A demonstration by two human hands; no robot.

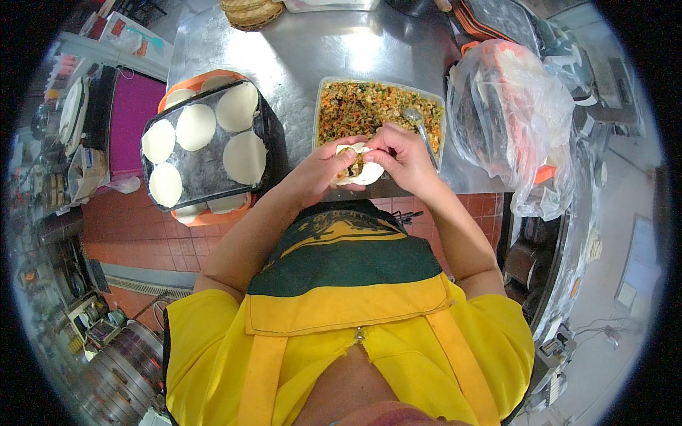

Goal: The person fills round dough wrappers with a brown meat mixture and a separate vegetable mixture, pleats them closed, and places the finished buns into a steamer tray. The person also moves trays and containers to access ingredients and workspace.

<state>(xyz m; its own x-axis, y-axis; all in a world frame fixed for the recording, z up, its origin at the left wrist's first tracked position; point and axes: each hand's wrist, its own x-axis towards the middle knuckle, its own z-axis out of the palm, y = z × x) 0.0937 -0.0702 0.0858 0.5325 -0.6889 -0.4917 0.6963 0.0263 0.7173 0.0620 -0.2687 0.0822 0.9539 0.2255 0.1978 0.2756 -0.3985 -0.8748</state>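
Note:
My left hand [322, 169] cradles a round dough wrapper [371, 173] with chopped vegetable filling [352, 164] in its middle. The fingers of my right hand [399, 154] pinch the wrapper's right upper edge, which is partly gathered. Just beyond my hands stands a clear plastic tub [315, 118] of chopped filling with orange and green bits. A metal spoon [421, 128] rests in it, its handle leaning on the near right rim. To the left, several flat dough rounds [244, 158] lie on a dark tray [205, 160].
An orange tray [210, 218] with more dough rounds sits beneath the dark one. At the right of the steel table [298, 53] is a bulky item under clear plastic [495, 106]. Woven baskets [250, 13] and stacked trays [495, 24] stand at the back.

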